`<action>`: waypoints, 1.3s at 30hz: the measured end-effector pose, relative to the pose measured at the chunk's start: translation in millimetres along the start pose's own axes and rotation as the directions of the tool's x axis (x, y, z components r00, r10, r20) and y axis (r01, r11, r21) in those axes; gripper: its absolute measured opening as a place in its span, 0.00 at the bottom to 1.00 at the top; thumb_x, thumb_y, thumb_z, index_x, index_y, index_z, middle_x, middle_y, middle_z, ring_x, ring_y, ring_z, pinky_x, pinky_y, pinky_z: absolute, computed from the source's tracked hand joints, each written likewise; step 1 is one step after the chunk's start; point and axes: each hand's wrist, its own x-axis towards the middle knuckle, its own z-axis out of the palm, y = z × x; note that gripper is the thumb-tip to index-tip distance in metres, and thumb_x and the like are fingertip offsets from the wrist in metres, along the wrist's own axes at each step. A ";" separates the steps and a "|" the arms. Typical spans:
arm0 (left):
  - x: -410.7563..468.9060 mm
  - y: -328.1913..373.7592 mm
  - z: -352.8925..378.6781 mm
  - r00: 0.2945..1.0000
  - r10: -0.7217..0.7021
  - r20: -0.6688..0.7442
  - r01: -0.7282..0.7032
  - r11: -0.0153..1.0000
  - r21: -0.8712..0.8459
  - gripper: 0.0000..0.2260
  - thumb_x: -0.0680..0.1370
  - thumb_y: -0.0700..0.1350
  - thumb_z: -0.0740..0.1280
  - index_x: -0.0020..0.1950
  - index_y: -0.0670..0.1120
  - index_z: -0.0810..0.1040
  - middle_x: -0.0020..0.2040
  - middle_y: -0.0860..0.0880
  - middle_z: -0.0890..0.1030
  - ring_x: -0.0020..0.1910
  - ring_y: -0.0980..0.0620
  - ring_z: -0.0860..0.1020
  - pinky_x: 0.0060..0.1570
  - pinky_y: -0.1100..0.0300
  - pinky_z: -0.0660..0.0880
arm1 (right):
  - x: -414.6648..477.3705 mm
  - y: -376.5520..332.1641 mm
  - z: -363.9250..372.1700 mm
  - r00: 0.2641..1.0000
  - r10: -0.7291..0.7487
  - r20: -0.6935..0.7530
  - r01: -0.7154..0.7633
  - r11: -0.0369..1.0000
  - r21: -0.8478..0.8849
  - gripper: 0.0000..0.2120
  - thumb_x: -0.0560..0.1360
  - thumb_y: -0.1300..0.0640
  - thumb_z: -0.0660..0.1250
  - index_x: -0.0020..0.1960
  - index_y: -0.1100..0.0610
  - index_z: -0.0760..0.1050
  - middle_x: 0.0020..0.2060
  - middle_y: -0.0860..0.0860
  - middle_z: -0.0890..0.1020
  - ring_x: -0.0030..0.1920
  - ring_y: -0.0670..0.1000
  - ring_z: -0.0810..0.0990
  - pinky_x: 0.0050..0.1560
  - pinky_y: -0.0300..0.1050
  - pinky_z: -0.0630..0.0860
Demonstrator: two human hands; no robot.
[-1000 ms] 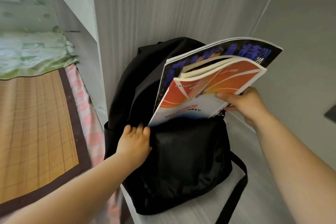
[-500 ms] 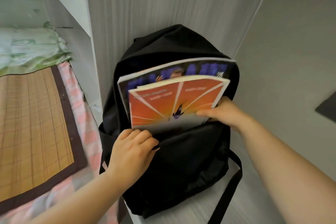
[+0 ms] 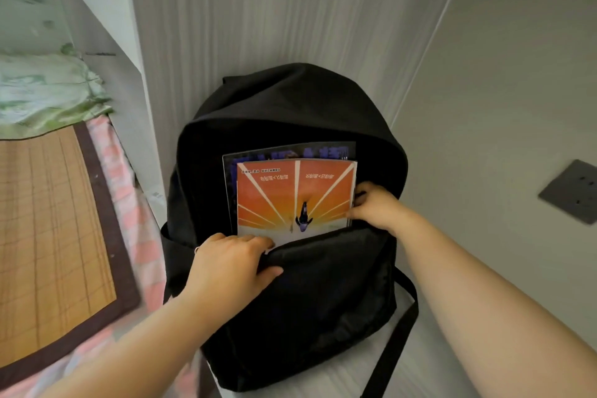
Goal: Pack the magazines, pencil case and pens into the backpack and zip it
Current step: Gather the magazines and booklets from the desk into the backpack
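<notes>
Black soft cloth: the backpack (image 3: 290, 107) stands at frame centre against the grey panel behind it, main compartment open. The magazines (image 3: 290, 194), an orange cover in front of a darker one, stand upright in the opening, with the lower part below the front rim and the upper part showing. My left hand (image 3: 226, 265), lower centre, grips the front rim, fingers curled over the cloth and thumb outside. My right hand (image 3: 374, 207), centre right, pinches the stack's right edge, thumb on the orange cover. Judged handling: the glossy, thin magazines are likely to slip against one another and bow if pushed by a corner, so I take them as one stack along the long edge. The limp rim would probably sag if let go. Pencil case and pens are not in view.
</notes>
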 end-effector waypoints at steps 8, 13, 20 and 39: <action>11.3 4.2 13.5 0.986 0.013 0.167 -0.050 0.975 0.217 0.14 0.76 0.58 0.56 0.50 0.50 0.75 0.45 0.51 0.82 0.46 0.49 0.80 0.31 0.61 0.64 | 20.3 -16.5 22.9 0.978 -0.129 -0.164 0.152 0.978 0.140 0.22 0.71 0.63 0.67 0.64 0.58 0.67 0.60 0.58 0.77 0.59 0.58 0.76 0.53 0.45 0.71; 12.6 0.1 14.6 0.990 0.000 0.140 -0.029 0.978 0.208 0.16 0.75 0.62 0.56 0.52 0.53 0.74 0.45 0.53 0.82 0.45 0.52 0.80 0.31 0.62 0.67 | 24.8 -10.6 20.8 0.991 -0.053 -0.123 0.049 0.998 -0.030 0.21 0.73 0.58 0.65 0.64 0.60 0.67 0.61 0.59 0.76 0.59 0.58 0.75 0.54 0.44 0.70; 27.9 25.5 -3.2 0.991 0.080 -0.104 -0.071 0.993 0.091 0.16 0.71 0.59 0.65 0.51 0.51 0.79 0.43 0.52 0.83 0.43 0.50 0.81 0.32 0.60 0.73 | -23.2 -4.0 -1.2 0.954 -0.202 -0.221 0.196 0.979 -0.047 0.16 0.73 0.61 0.63 0.61 0.60 0.72 0.55 0.58 0.80 0.52 0.53 0.77 0.50 0.39 0.70; -41.0 292.2 112.0 0.466 0.840 0.277 -0.660 0.538 -0.524 0.11 0.77 0.53 0.58 0.55 0.55 0.76 0.55 0.56 0.80 0.52 0.55 0.77 0.43 0.65 0.68 | -393.7 227.5 16.8 0.469 0.747 -0.471 -0.648 0.654 0.391 0.05 0.74 0.63 0.62 0.43 0.57 0.76 0.60 0.52 0.75 0.57 0.51 0.74 0.54 0.33 0.66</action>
